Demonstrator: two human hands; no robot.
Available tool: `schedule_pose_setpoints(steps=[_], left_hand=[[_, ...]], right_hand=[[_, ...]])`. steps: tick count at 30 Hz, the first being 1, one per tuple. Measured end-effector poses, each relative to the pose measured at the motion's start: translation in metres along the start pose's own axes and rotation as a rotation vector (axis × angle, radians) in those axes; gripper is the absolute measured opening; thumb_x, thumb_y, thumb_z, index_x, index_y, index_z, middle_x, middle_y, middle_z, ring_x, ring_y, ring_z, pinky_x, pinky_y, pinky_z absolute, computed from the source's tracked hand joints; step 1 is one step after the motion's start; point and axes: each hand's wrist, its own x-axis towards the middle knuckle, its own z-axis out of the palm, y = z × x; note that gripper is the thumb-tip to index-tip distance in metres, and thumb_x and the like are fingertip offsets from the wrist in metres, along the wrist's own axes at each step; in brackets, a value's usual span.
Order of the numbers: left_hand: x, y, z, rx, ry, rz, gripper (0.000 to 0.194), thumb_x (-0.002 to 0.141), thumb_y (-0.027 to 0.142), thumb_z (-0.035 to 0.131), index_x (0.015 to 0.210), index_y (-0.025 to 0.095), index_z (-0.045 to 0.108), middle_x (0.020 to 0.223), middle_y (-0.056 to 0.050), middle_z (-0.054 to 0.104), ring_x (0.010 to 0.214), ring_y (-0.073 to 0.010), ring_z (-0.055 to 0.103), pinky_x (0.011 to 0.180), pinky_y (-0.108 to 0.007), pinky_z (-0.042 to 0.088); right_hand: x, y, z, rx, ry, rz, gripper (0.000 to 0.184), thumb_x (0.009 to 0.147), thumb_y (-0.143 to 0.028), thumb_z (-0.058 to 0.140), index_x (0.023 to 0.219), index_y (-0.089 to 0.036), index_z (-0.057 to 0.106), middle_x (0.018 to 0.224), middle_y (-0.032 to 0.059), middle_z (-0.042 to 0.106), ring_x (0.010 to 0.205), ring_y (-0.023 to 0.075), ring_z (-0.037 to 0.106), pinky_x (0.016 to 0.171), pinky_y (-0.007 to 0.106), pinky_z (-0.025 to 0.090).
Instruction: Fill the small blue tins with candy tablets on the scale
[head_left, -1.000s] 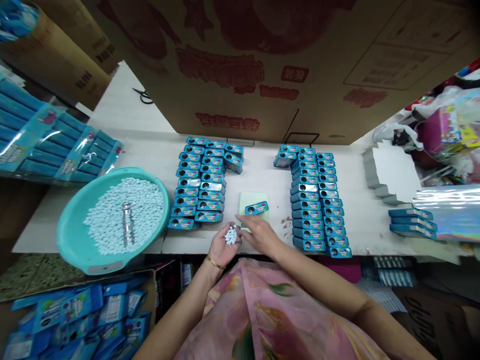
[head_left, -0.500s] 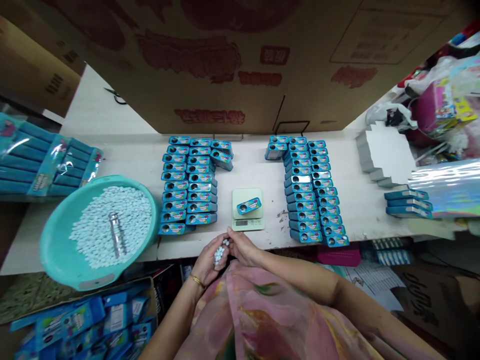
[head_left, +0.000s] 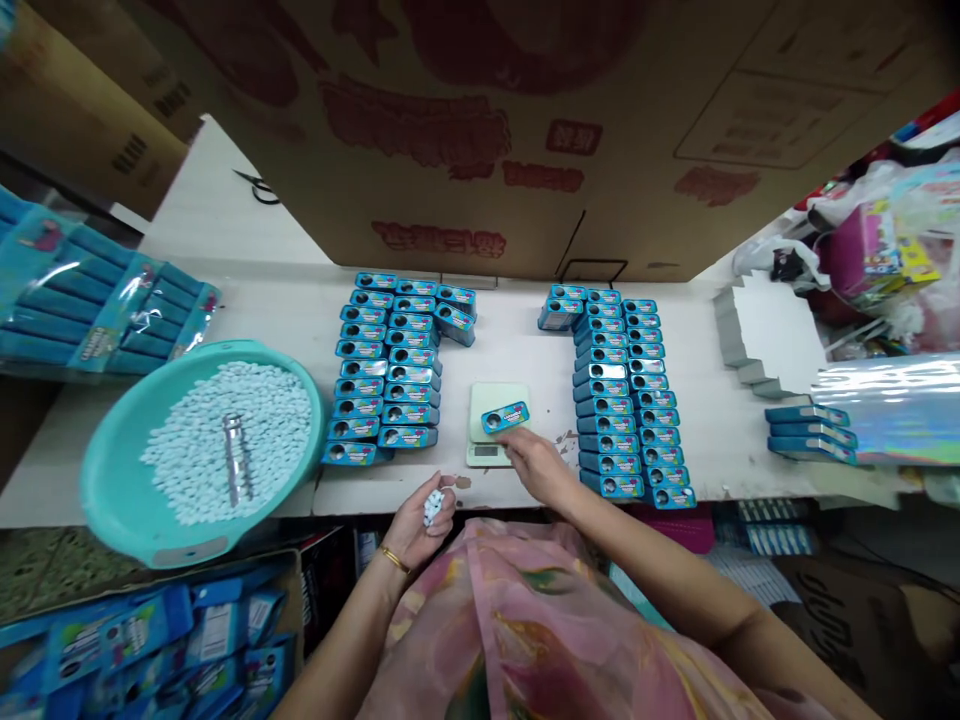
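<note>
My left hand, palm up in front of my body, is cupped around a small heap of pale blue candies. My right hand reaches over the front of a small kitchen scale. Its fingers are pinched together at the lower edge of a blue candy box lying on the scale, close to the box's round hole. Whatever those fingertips hold is hidden. On the left, a turquoise basin contains many more candies and a shiny metal scoop-like tool.
Rows of blue boxes stand left and right of the scale. A large cardboard carton walls off the back. Scissors lie far left. White cards are stacked at right. Below the basin, a carton holds blue packets.
My right hand has left my left hand and moved forward and right to the box on the scale. My left hand stays low with its candies. The view has shifted slightly.
</note>
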Motion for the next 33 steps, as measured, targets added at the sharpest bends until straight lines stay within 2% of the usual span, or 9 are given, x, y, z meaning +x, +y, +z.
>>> schedule_pose_setpoints(steps=[3,6,9,15,19,22,26,30,33], left_hand=[[0.001,0.000,0.002,-0.013,-0.013,0.010,0.018,0.080,0.024,0.040,0.074,0.013,0.052,0.049,0.003,0.042,0.033,-0.0019,0.030,0.026,-0.011,0.018],[0.000,0.001,0.004,-0.025,-0.028,0.019,0.017,0.080,0.024,0.041,0.076,0.013,0.053,0.050,0.003,0.042,0.034,-0.0022,0.032,0.027,-0.011,0.019],[-0.005,0.004,0.002,-0.061,-0.007,0.022,0.017,0.080,0.024,0.041,0.076,0.013,0.053,0.051,0.003,0.042,0.034,-0.0022,0.032,0.027,-0.011,0.020],[-0.017,0.009,-0.011,-0.280,0.027,0.086,0.024,0.082,0.020,0.034,0.071,0.012,0.054,0.056,0.000,0.048,0.039,-0.0028,0.040,0.031,-0.011,0.032],[-0.016,0.008,-0.013,-0.327,0.203,0.109,0.023,0.081,0.016,0.036,0.071,0.010,0.056,0.070,-0.008,0.059,0.062,-0.0108,0.057,0.052,-0.021,0.049],[-0.013,0.006,-0.008,-0.320,0.230,0.132,0.021,0.080,0.013,0.037,0.073,0.010,0.057,0.081,-0.011,0.062,0.080,-0.0170,0.059,0.067,-0.029,0.051],[-0.008,-0.001,0.002,-0.263,0.122,0.087,0.020,0.079,0.013,0.038,0.075,0.009,0.058,0.087,-0.012,0.063,0.088,-0.0206,0.058,0.075,-0.036,0.048],[-0.002,-0.010,0.007,-0.223,0.066,-0.012,0.018,0.078,0.014,0.042,0.078,0.009,0.059,0.075,-0.007,0.064,0.069,-0.0141,0.061,0.063,-0.028,0.050],[0.000,-0.016,0.008,-0.225,0.074,-0.056,0.017,0.077,0.014,0.043,0.078,0.010,0.059,0.066,-0.004,0.063,0.060,-0.0115,0.059,0.060,-0.025,0.049]], right_hand=[[0.020,-0.005,-0.010,-0.275,-0.001,-0.082,0.034,0.080,-0.007,0.034,0.108,-0.019,0.050,0.098,0.0073,0.055,0.093,0.0158,0.050,0.079,0.027,0.040],[0.034,-0.004,-0.008,-0.384,-0.011,-0.114,0.034,0.079,-0.007,0.036,0.109,-0.019,0.049,0.103,0.0075,0.054,0.093,0.0163,0.051,0.077,0.026,0.042],[0.031,0.005,-0.011,-0.355,0.102,-0.128,0.033,0.081,-0.013,0.037,0.113,-0.018,0.047,0.108,0.0071,0.052,0.096,0.0159,0.050,0.080,0.026,0.042],[0.006,0.036,-0.038,-0.239,0.327,-0.063,0.024,0.081,-0.019,0.040,0.098,-0.020,0.056,0.092,0.0053,0.058,0.084,0.0161,0.054,0.075,0.029,0.044],[-0.003,0.054,-0.050,-0.161,0.372,-0.002,0.019,0.078,-0.020,0.044,0.091,-0.019,0.059,0.085,0.0043,0.059,0.071,0.0142,0.054,0.067,0.027,0.045],[-0.007,0.047,-0.043,-0.115,0.375,-0.032,0.019,0.079,-0.020,0.044,0.092,-0.019,0.058,0.086,0.0047,0.058,0.072,0.0136,0.054,0.068,0.027,0.045],[-0.013,0.007,-0.007,-0.075,0.168,-0.205,0.019,0.081,-0.021,0.043,0.095,-0.019,0.056,0.089,0.0050,0.058,0.084,0.0139,0.052,0.076,0.027,0.043],[-0.020,-0.029,0.031,-0.229,-0.170,-0.405,0.019,0.083,-0.023,0.040,0.097,-0.018,0.052,0.098,0.0072,0.055,0.089,0.0157,0.048,0.078,0.029,0.040],[-0.020,-0.035,0.040,-0.336,-0.270,-0.418,0.017,0.083,-0.025,0.039,0.093,-0.017,0.051,0.097,0.0090,0.053,0.086,0.0171,0.047,0.075,0.030,0.040]])
